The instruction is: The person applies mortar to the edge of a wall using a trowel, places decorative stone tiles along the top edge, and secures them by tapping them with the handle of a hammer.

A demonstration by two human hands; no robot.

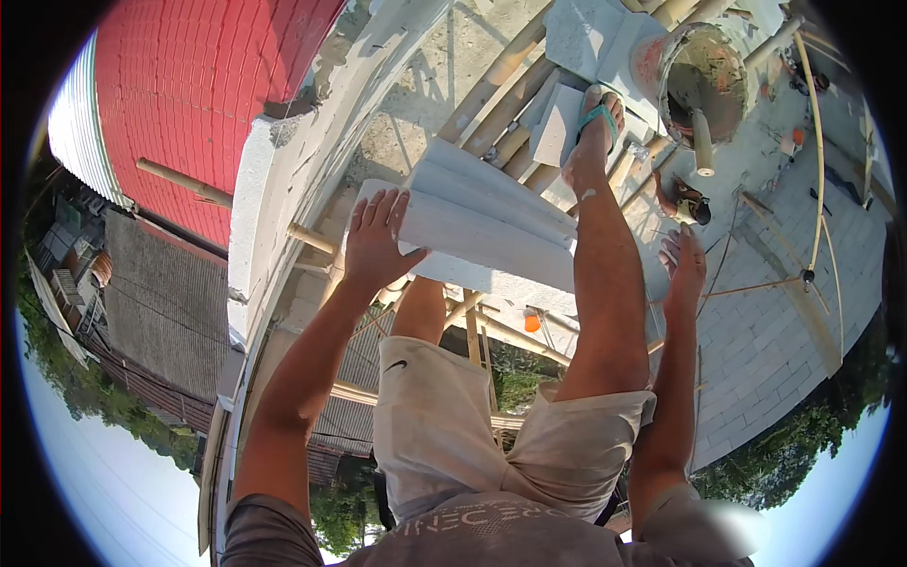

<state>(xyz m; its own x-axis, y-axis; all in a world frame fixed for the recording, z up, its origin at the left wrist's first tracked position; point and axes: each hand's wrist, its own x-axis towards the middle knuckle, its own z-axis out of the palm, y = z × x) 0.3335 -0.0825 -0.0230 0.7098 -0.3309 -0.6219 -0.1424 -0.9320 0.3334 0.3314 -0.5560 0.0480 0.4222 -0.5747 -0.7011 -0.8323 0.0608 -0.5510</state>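
My left hand (pixel 383 241) lies with spread fingers on the near end of a long, pale grey block (pixel 487 236), with similar pieces (pixel 491 180) behind it. My right hand (pixel 685 269) is off to the right of the block, fingers stretched out, with nothing visible in it. My foot (pixel 595 123) in a green flip-flop rests on smaller blocks (pixel 557 128) laid across bamboo poles. A mortar-caked bucket (pixel 677 61) with a handled tool (pixel 702 142) in it stands beyond the foot.
I am high on a bamboo scaffold (pixel 505 71) beside a pale concrete ledge (pixel 255 189). A red roof (pixel 175 85) is at the left, grey corrugated roofing (pixel 165 293) below it, a block wall (pixel 775 359) at the right. An orange object (pixel 532 322) shows through the gap below.
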